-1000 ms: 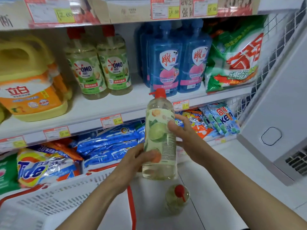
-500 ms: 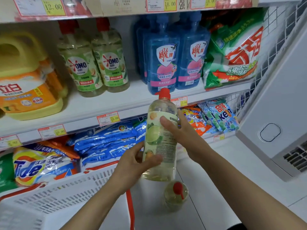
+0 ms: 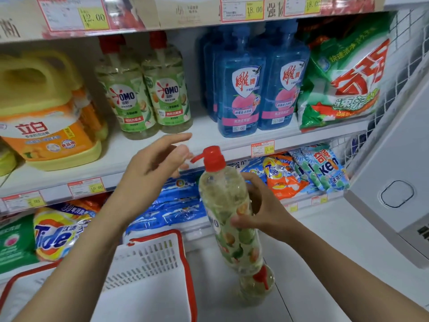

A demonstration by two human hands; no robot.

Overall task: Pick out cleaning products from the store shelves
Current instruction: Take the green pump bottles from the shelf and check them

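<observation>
The basket (image 3: 151, 259) sits low on the left, and no product shows in the part of it in view. The left hand (image 3: 148, 173) hovers open, fingers spread, just beside the red pump (image 3: 212, 158), holding nothing. The bottle (image 3: 222, 196) is off the shelf, tilted, gripped round its middle by the right hand (image 3: 267, 214). A second bottle (image 3: 253, 289) stands right below it. So two picks look made but not yet basketed, and more choosing is probably left.

The second bottle stands on a white floor (image 3: 325, 263). On the shelf (image 3: 204, 138) above, a yellow jug (image 3: 46, 108), two OMO bottles (image 3: 144, 89), blue bottles (image 3: 255, 84) and a green bag (image 3: 343, 73) stand in a row. Detergent packs (image 3: 60, 231) fill the lower tier. A white cabinet (image 3: 394, 182) closes the right side.
</observation>
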